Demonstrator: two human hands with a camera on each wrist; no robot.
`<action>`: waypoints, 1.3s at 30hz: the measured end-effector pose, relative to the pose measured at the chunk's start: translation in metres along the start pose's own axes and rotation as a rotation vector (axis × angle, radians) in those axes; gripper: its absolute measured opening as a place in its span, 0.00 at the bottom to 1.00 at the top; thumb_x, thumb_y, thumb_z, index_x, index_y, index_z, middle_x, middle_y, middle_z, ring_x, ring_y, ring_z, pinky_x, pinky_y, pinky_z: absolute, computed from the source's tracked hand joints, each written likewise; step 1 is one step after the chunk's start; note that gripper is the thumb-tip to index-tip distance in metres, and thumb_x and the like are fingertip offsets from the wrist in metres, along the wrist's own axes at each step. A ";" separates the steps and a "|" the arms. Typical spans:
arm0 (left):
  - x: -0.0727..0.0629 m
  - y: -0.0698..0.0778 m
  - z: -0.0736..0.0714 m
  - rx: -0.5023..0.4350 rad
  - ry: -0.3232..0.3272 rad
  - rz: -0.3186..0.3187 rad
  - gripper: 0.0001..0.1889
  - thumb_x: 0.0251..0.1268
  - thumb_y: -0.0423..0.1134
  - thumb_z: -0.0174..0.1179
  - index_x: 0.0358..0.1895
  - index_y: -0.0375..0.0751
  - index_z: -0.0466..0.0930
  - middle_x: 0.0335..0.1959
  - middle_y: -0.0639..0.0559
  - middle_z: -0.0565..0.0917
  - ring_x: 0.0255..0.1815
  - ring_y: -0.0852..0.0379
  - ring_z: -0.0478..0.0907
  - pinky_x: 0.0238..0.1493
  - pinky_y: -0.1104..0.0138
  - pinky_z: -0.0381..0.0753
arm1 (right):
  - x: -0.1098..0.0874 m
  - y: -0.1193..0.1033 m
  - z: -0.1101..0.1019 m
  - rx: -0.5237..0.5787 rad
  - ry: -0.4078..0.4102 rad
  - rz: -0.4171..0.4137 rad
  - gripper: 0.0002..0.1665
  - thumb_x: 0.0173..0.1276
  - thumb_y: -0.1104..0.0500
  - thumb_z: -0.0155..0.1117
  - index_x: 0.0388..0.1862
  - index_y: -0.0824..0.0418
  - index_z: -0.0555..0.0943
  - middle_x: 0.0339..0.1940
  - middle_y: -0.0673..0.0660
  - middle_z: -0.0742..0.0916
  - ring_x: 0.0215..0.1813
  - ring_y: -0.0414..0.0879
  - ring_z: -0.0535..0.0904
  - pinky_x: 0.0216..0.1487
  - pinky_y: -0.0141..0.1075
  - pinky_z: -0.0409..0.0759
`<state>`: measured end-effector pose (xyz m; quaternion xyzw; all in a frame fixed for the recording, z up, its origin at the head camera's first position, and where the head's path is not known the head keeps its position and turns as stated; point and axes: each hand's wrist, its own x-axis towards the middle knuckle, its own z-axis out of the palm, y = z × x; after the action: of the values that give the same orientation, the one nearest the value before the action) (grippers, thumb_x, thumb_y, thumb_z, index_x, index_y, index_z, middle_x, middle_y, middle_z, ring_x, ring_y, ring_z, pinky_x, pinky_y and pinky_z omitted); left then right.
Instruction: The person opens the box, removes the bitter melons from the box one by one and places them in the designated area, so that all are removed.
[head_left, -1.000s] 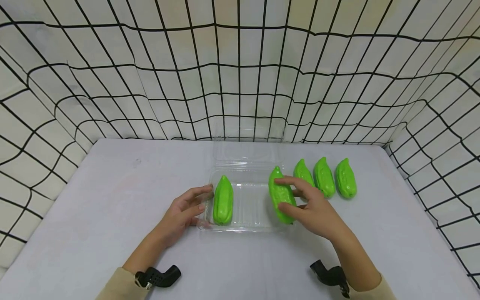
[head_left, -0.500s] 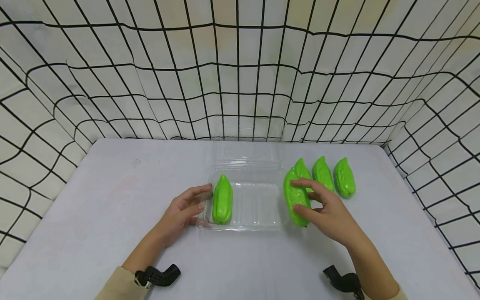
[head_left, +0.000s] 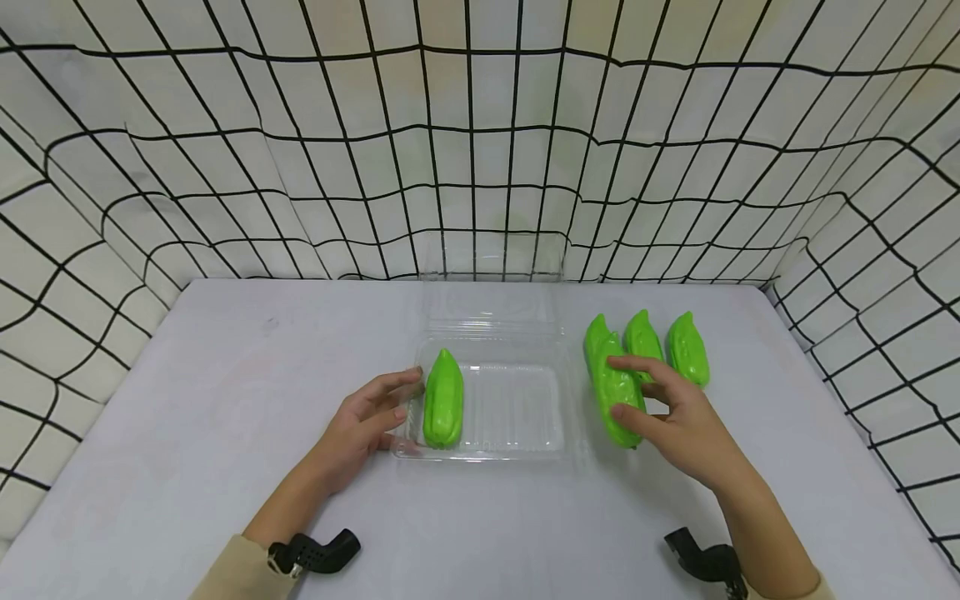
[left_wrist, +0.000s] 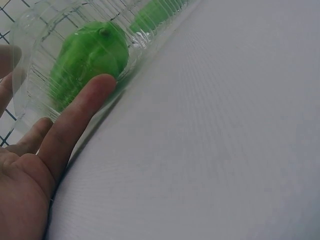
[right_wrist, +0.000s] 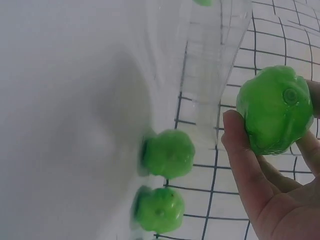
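A green bitter gourd (head_left: 443, 402) lies lengthwise along the left side of a clear plastic clamshell box (head_left: 517, 457) with its lid raised. My left hand (head_left: 367, 425) rests on the box's left side, its fingers extended along the wall. In the left wrist view, one finger (left_wrist: 82, 107) lies by the clear wall near the gourd's blunt end. Right of the box, my right hand (head_left: 678, 425) grips another bitter gourd (head_left: 615, 396) between thumb and fingers. In the right wrist view this held gourd (right_wrist: 272, 110) is off the table.
Behind the held gourd are three more in a row: a partly covered gourd (head_left: 597, 332), a middle gourd (head_left: 642, 335) and a right gourd (head_left: 688, 346). A black wire grid (head_left: 480, 158) borders the white table (head_left: 300, 333) at the back and sides.
My right hand has carried its gourd rightward, from over the box's right edge to in front of the gourd row. The left hand and the gourd in the box stay put.
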<state>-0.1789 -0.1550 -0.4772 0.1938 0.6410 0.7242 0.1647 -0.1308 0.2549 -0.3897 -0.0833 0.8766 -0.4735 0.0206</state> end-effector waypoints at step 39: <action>0.001 -0.002 0.000 0.015 -0.011 0.034 0.25 0.74 0.29 0.50 0.72 0.31 0.61 0.78 0.39 0.57 0.75 0.59 0.62 0.40 0.49 0.88 | 0.003 0.036 -0.030 -0.172 -0.062 0.112 0.30 0.67 0.48 0.69 0.66 0.46 0.73 0.70 0.59 0.75 0.64 0.68 0.74 0.40 0.46 0.84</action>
<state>-0.1802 -0.1545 -0.4788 0.2099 0.6422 0.7210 0.1541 -0.1415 0.2988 -0.4033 -0.0501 0.9162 -0.3918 0.0670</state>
